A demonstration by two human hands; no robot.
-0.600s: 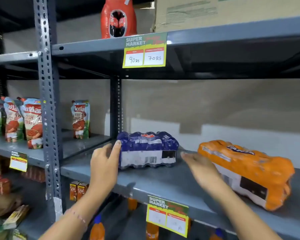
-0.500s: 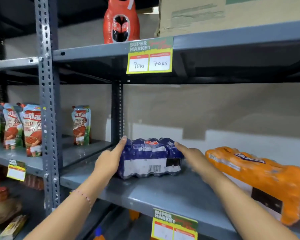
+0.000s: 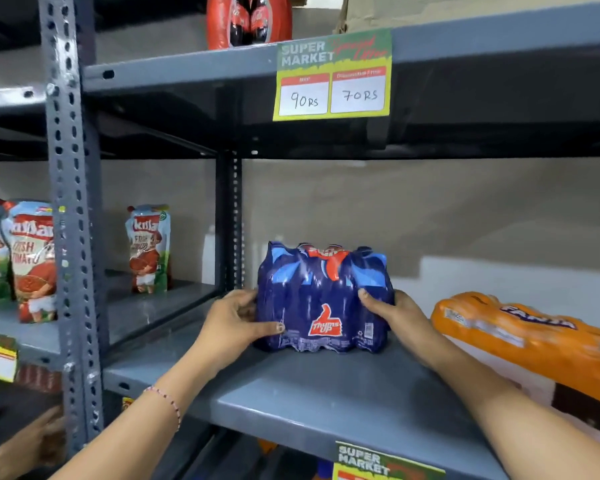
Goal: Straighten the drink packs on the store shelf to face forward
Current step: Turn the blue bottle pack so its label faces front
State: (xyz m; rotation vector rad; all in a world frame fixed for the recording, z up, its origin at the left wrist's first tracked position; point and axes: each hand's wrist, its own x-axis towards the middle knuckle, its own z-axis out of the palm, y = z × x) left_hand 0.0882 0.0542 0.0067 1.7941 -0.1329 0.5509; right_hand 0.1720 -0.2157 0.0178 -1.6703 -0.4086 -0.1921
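A blue shrink-wrapped Thums Up drink pack (image 3: 321,299) stands upright on the grey middle shelf (image 3: 312,400), its logo side facing me. My left hand (image 3: 234,320) grips its left side, thumb across the front. My right hand (image 3: 394,311) grips its right side, thumb on the front. To the right, an orange Fanta pack (image 3: 530,341) lies on its side, angled across the same shelf and apart from the blue pack.
A grey perforated upright post (image 3: 71,220) stands at the left. Ketchup pouches (image 3: 148,247) stand on the neighbouring left shelf. A red drink pack (image 3: 248,19) and a cardboard box sit on the upper shelf, above a yellow price tag (image 3: 333,77). Another person's hand (image 3: 32,445) shows at bottom left.
Both hands closed on the blue pack and turned it from lying on its side with the barcode label showing to standing upright with the logo side forward.
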